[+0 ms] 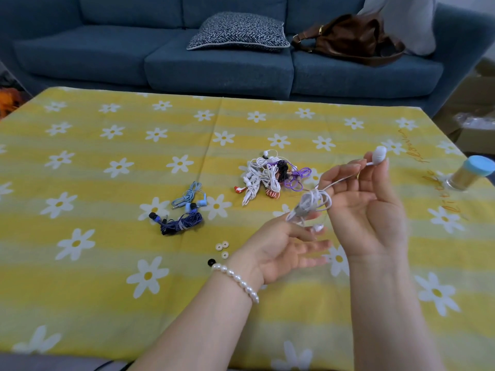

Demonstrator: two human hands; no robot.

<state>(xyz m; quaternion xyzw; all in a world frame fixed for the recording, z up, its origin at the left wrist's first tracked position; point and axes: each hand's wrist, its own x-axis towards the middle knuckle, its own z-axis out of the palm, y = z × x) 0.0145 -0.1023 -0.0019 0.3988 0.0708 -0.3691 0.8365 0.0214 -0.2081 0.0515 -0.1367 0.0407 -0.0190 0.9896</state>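
A bundled white earphone cable [312, 203] hangs in the air between both hands. My left hand [281, 250], with a pearl bracelet on the wrist, pinches the bundle's lower end with thumb and forefinger; its other fingers are spread. My right hand [367, 207] is raised palm-up and pinches the stem of a white earbud [379, 155] at its fingertips, the cable running from there down to the bundle. A second earbud [318, 227] dangles under the bundle.
On the yellow daisy tablecloth [107, 303] lie a tangled pile of white, purple and black earphones [270, 178], a light blue pair [191, 200], a dark blue pair [179, 222] and loose ear tips [221, 249]. A blue-capped jar [470, 174] stands right. A blue sofa [214, 62] is behind.
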